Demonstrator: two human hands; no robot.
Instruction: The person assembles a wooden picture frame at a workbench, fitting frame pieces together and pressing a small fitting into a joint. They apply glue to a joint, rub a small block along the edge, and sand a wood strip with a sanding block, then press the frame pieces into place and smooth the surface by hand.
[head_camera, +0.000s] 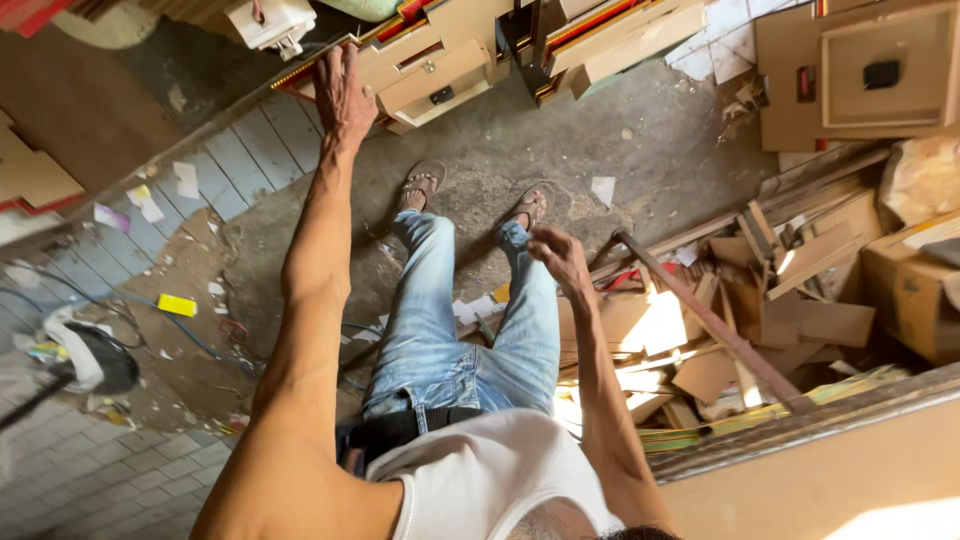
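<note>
Gritty floor, left hand (343, 95) fingers outstretched

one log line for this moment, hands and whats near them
left hand: open, reaching to stacked wooden boxes | right hand: empty, above board scraps | stance: standing

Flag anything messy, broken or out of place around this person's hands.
The left hand reaches toward stacked wooden drawer boxes; the right hand hangs empty. Right of it, wood offcuts lie in a jumbled heap under a slanting metal bar. Paper scraps litter the floor.
</note>
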